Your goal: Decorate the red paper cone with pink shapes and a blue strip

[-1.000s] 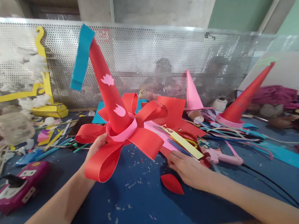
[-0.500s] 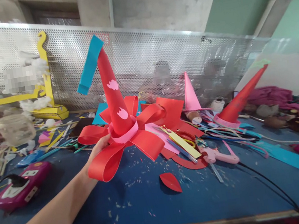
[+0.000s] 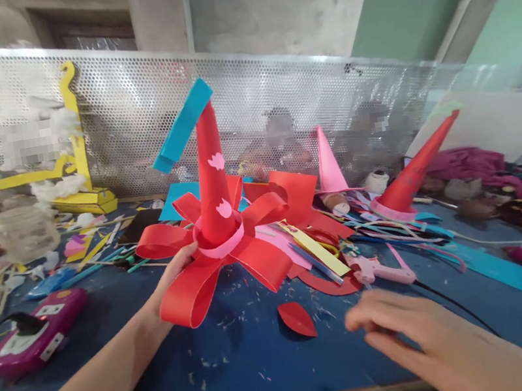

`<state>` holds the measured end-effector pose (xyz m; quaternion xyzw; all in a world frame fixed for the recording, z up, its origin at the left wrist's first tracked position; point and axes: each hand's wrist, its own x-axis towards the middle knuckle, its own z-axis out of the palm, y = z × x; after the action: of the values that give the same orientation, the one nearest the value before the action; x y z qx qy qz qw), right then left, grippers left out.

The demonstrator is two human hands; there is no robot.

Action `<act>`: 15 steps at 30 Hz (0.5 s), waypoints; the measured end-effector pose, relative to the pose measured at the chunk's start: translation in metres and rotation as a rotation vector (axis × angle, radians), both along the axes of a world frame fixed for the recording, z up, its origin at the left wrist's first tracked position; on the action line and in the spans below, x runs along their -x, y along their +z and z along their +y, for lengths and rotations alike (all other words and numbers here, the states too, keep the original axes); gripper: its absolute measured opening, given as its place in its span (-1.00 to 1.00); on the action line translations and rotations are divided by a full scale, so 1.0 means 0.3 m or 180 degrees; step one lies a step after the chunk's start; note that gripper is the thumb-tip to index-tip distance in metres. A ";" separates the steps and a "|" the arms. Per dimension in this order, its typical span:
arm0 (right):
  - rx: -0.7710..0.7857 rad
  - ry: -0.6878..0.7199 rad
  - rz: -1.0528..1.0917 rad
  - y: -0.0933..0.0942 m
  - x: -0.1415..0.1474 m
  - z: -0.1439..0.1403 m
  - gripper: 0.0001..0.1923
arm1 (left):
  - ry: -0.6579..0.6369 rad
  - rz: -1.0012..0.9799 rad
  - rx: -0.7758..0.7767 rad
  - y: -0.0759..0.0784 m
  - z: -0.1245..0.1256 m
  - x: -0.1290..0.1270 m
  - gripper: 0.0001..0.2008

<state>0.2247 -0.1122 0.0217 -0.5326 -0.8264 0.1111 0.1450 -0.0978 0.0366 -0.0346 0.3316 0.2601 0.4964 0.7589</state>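
Holding a red paper cone hat (image 3: pixel 212 183) up over the blue desk (image 3: pixel 249 369).

No writing can be read on anything here. Left hand (image 3: pixel 173 282) reaches forward, arm outstretched, fingers pinching the hat at its looped red brim, so the cone stands nearly upright with a blue strip (image 3: pixel 182 125) at its tip. Right hand (image 3: pixel 400 325) hovers open, fingers loosely spread, palm down, near a red paper petal (image 3: pixel 297 319) and a pink glue gun (image 3: pixel 376 268).

A blue table (image 3: pixel 249 369) stands before a perforated metal screen (image 3: pixel 273 81). Behind rise a grey concrete wall (image 3: pixel 280 1) and a green wall (image 3: pixel 393 29).
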 end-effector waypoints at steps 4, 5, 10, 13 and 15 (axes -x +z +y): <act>-0.0422 0.0070 0.0520 0.056 0.100 0.141 -0.80 | 0.0117 -0.0061 0.0334 0.009 0.001 -0.015 -0.88; -0.0477 0.0014 0.0637 0.060 0.124 0.177 -0.78 | 0.0077 -0.0049 0.0392 0.013 -0.001 -0.019 -0.86; -0.1100 0.0413 0.0632 0.047 0.243 0.330 -0.83 | 0.0181 -0.0052 0.0294 0.023 -0.016 -0.035 -0.89; -0.1503 0.0633 0.0244 0.030 0.305 0.379 -0.80 | 0.0170 -0.0001 0.0243 0.010 -0.009 -0.040 -0.88; -0.1763 0.0743 -0.0252 0.020 0.348 0.397 -0.76 | 0.0011 0.0015 0.0239 0.005 -0.002 -0.043 -0.85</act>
<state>0.1205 0.0068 0.0278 -0.3780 -0.8859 -0.1235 0.2386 -0.0849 0.0360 -0.0330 0.3036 0.2809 0.4868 0.7694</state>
